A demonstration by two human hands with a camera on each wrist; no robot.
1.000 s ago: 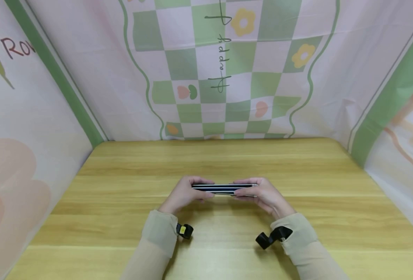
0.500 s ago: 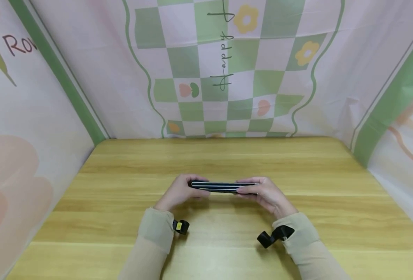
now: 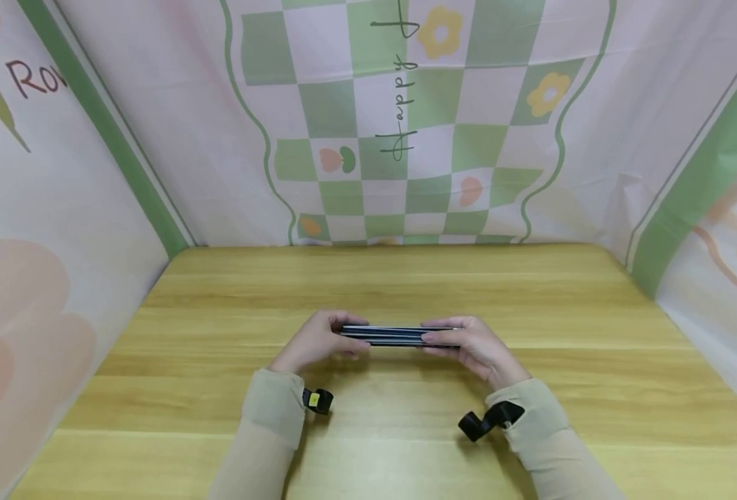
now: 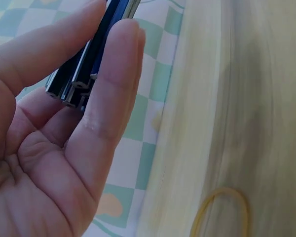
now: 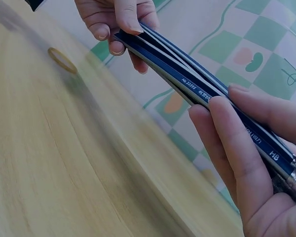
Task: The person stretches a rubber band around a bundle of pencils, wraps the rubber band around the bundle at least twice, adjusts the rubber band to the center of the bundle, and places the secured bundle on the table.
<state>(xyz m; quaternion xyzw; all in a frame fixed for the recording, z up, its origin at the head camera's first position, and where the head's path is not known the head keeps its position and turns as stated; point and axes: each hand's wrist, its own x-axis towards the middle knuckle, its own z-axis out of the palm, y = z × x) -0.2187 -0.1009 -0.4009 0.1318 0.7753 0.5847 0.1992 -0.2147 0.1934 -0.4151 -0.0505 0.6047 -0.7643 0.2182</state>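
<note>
Both my hands are on one load: a bundle of slim dark-blue pencils with pale silver stripes [image 3: 394, 336]. It's up above the wood-grain tabletop [image 3: 381, 437], lengthwise roughly parallel to the far edge, about midway between the left and right edges. My left hand [image 3: 315, 340] grasps the left end, thumb and fingers pressing from opposite sides. My right hand [image 3: 477, 347] grips the right end the same way. Right wrist view shows white print on one barrel, "HB" close to the right end. The pencils are stacked but not flush; narrow gaps show between some toward the left end. Can't get a firm count, they overlap. A thin yellow loop [image 4: 227, 190] shows against the tabletop, over on my left hand's side; can't tell how it sits on the surface. Beige fabric sleeves [image 3: 533, 417] on both arms, a small black wrist mount [image 3: 483, 422] at each cuff. Past the far edge, a pale fabric backdrop with green-and-white checks [image 3: 406, 156], "Happy" running sideways.
</note>
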